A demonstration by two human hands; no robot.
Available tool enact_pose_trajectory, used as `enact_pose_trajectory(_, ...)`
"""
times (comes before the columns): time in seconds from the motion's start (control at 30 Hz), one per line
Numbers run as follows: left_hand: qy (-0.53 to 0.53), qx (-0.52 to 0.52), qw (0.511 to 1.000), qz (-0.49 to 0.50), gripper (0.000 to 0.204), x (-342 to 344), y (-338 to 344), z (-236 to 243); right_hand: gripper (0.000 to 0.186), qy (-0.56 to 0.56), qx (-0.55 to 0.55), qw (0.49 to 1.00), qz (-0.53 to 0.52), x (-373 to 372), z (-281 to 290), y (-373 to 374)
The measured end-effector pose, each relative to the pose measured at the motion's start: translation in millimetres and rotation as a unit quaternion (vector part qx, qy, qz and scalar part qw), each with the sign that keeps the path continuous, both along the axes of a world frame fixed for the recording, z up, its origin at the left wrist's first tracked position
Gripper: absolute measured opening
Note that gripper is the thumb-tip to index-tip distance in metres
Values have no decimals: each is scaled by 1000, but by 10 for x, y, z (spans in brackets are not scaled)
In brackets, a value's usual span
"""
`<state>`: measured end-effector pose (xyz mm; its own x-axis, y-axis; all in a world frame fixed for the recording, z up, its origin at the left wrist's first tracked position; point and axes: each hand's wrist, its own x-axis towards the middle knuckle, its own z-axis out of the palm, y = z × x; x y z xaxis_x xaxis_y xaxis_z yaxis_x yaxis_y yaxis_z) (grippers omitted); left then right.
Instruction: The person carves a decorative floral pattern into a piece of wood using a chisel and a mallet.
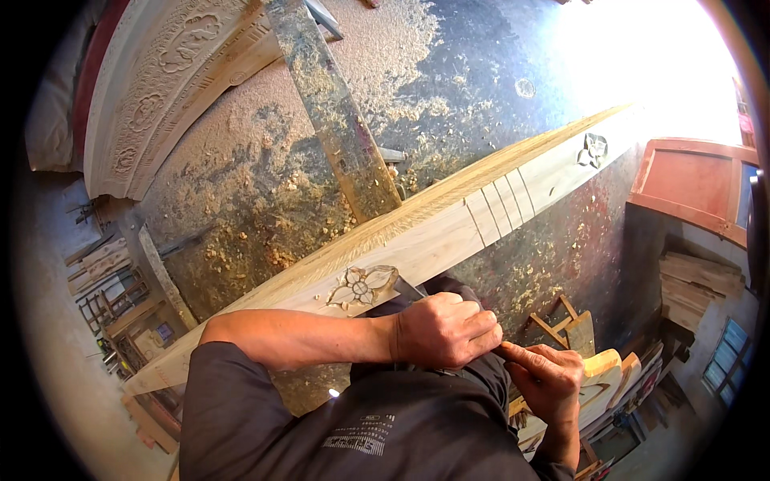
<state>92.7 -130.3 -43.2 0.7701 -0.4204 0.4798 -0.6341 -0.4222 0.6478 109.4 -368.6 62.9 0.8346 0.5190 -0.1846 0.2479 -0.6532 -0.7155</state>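
Note:
My left hand (443, 331) is wrapped in a fist around a wood-carving chisel (409, 290). The metal blade comes out beyond the fist and its tip meets the right edge of a carved flower (362, 286) on a long pale wooden beam (437, 245). At the back end of the tool, my right hand (549, 377) closes on the handle, its forefinger stretched along it; most of the handle is hidden by the two hands. Small shavings lie around the flower. Farther along the beam are several dark cross lines and a second carved motif (593, 150).
A plank (333, 112) strewn with shavings meets the beam's far side. A curved carved panel (160, 88) stands at the upper left. Sawdust and chips cover the dark floor (473, 72). Reddish panel (694, 184), stacked boards (691, 293) and a small wooden frame (565, 322) are at right.

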Motion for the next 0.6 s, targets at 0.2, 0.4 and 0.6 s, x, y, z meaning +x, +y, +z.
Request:
enact_pose_trajectory(0.2, 20, 18, 999, 22, 24, 55, -21, 66, 50, 48, -4, 999, 14, 197, -41, -59)
enact_pose_trajectory(0.4, 25, 60, 996, 56, 26, 73, -51, 41, 48, 61, 11, 998, 30, 370, -170, -60)
enact_pose_trajectory(0.6, 43, 51, 995, 72, 27, 54, -95, 16, 42, 57, 58, 996, 48, 379, -376, -95)
